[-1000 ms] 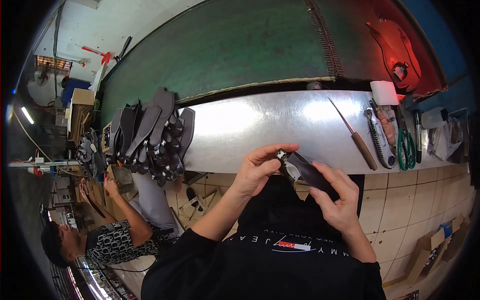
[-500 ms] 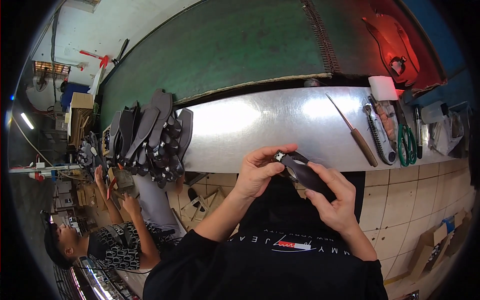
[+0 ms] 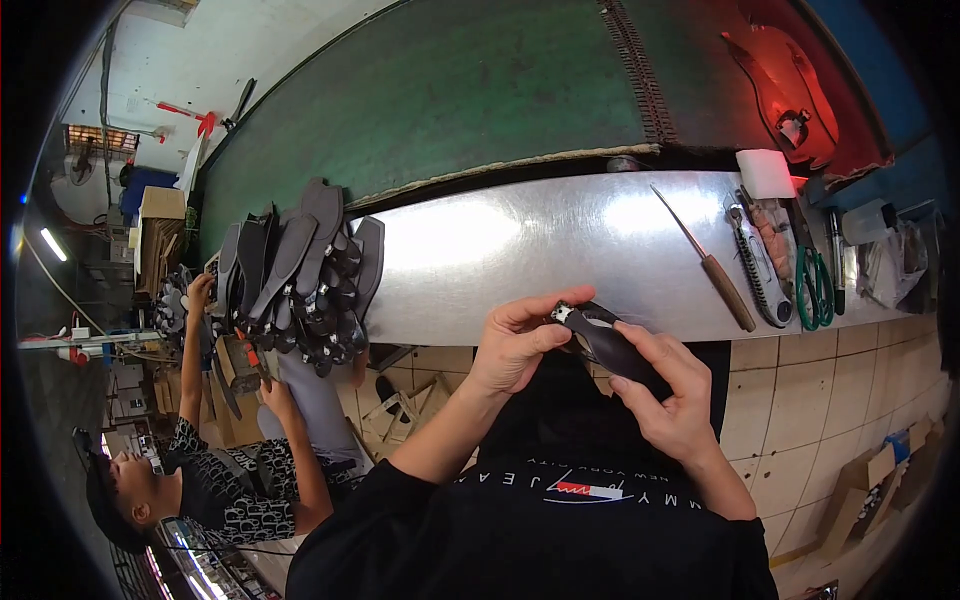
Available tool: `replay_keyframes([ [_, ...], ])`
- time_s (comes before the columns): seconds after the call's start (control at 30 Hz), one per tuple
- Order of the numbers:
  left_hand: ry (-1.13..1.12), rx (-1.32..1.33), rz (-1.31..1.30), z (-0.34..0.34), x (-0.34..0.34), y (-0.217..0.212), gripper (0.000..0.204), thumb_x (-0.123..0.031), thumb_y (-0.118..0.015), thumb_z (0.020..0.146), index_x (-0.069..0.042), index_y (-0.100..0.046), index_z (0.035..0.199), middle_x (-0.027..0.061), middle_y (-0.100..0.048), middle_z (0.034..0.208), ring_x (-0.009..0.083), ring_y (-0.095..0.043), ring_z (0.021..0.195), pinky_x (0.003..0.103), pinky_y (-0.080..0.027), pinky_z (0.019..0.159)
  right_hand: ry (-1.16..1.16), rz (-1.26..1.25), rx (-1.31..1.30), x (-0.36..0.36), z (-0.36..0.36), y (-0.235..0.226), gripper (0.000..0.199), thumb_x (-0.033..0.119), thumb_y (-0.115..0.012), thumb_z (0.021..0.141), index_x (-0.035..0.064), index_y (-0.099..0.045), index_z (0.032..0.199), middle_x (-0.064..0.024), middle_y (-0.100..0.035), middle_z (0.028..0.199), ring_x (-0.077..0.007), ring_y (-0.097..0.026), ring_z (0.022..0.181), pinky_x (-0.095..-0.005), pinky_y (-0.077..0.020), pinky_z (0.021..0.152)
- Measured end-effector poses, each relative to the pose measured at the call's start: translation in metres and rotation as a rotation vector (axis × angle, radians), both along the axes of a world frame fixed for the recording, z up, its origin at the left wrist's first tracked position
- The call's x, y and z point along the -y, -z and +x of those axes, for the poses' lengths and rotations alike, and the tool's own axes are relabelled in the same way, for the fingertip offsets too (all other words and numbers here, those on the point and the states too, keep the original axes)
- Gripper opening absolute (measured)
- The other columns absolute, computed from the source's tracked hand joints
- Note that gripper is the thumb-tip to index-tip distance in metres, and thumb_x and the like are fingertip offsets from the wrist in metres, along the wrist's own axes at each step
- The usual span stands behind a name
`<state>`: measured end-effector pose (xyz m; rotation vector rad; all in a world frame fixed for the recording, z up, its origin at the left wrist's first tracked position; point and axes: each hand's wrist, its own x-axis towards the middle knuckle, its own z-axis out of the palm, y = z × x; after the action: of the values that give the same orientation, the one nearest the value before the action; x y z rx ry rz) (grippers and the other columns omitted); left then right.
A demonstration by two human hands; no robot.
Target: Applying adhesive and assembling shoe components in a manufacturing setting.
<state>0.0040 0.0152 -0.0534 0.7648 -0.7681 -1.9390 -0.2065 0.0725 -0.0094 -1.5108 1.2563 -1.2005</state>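
A dark sandal point(image 3: 628, 358) with a shiny ornament on its strap is held in front of my chest, just off the near edge of the metal table. My left hand point(image 3: 512, 345) pinches the strap end by the ornament between thumb and fingers. Gripping the sandal's other end is my right hand point(image 3: 672, 395), its thumb below and fingers above. The underside and part of the strap are hidden by my fingers. To the left lies a heap of dark sandals point(image 3: 310, 235), several with shiny ornaments.
On the metal ledge point(image 3: 560, 220) lie a wooden-handled awl point(image 3: 728, 292), a utility knife point(image 3: 765, 280) and green-handled scissors point(image 3: 815, 290). Behind runs a green conveyor belt point(image 3: 450, 90); another sandal point(image 3: 795, 130) sits under red light at right. A co-worker point(image 3: 240, 490) stands at left.
My hands and the sandal hardly move. The co-worker at left has reached one hand up toward the heap of sandals, and a red-handled tool in the other hand has shifted.
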Motion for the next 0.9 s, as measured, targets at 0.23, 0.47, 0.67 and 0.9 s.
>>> replay_keyframes([
  [0.23, 0.009, 0.058, -0.055, 0.0007, -0.0012, -0.0027, 0.036, 0.009, -0.066, 0.08, 0.002, -0.065, 0.115, 0.0236, -0.059, 0.127, 0.0235, -0.063, 0.108, 0.031, -0.054, 0.089, -0.008, 0.016, -0.014, -0.0005, -0.0006, -0.0031, 0.048, 0.0, -0.071, 0.073, 0.0014, -0.062, 0.12, -0.0145, -0.064, 0.088, -0.0238, -0.064, 0.075, -0.029, -0.0494, 0.068],
  [0.47, 0.018, 0.132, -0.248, 0.0019, 0.0014, 0.0014, 0.035, 0.011, -0.068, 0.077, 0.002, -0.068, 0.111, 0.0253, -0.059, 0.125, 0.0286, -0.061, 0.113, 0.034, -0.052, 0.093, -0.009, -0.019, -0.058, -0.0005, -0.0024, 0.0005, 0.047, 0.001, -0.072, 0.073, 0.0034, -0.063, 0.119, -0.0132, -0.064, 0.087, -0.0249, -0.064, 0.072, -0.0301, -0.05, 0.064],
  [0.67, 0.103, 0.212, -0.412, 0.0045, 0.0026, -0.0048, 0.035, 0.011, -0.065, 0.08, 0.002, -0.067, 0.114, 0.0266, -0.057, 0.128, 0.0285, -0.061, 0.113, 0.033, -0.053, 0.09, -0.014, -0.046, -0.106, -0.0018, -0.0028, 0.0009, 0.047, 0.004, -0.073, 0.074, 0.0062, -0.063, 0.12, -0.0114, -0.063, 0.085, -0.0248, -0.063, 0.069, -0.0313, -0.0498, 0.061],
  [0.9, 0.193, 0.189, -0.458, 0.0071, 0.0009, -0.0038, 0.033, 0.01, -0.06, 0.084, 0.004, -0.064, 0.116, 0.0268, -0.055, 0.129, 0.0293, -0.061, 0.112, 0.032, -0.055, 0.088, 0.01, -0.113, -0.18, -0.0041, -0.0015, 0.0032, 0.045, 0.006, -0.074, 0.074, 0.0048, -0.063, 0.118, -0.0113, -0.063, 0.085, -0.0258, -0.062, 0.068, -0.0325, -0.0495, 0.06],
])
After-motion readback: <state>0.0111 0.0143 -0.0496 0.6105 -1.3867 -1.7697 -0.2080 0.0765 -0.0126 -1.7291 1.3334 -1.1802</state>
